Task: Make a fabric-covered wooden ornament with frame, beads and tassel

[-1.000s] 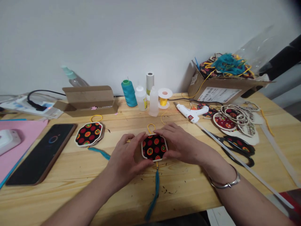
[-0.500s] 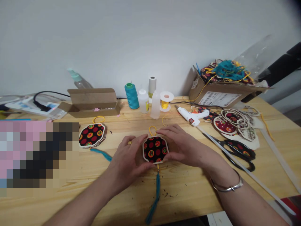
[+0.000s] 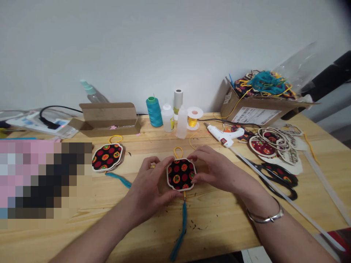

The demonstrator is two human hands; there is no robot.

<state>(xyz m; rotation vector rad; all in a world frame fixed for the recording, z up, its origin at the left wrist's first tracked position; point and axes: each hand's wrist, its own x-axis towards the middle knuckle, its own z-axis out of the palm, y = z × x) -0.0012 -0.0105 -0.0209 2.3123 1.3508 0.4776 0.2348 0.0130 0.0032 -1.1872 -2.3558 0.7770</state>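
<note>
Box (image 3: 287,108) topped with teal strands (image 3: 266,81), carton (image 3: 108,112) holding flower (image 3: 113,127), both hands (image 3: 150,179) (image 3: 210,168) gripping ornament (image 3: 181,174), fingers half-curled

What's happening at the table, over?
Left hand, right hand at edges of patterned ornament. Teal tassel points toward person. Nothing seen blocking; scissors off right.

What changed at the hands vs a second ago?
Right hand: upper fingers shifted slightly right along the top edge of the patterned piece, away from its yellow loop. No clear grab or release. Left hand stays at the piece's left side; glue gun and thread spool unmoved. View shifted slightly; pixelated left area can't be compared.
</note>
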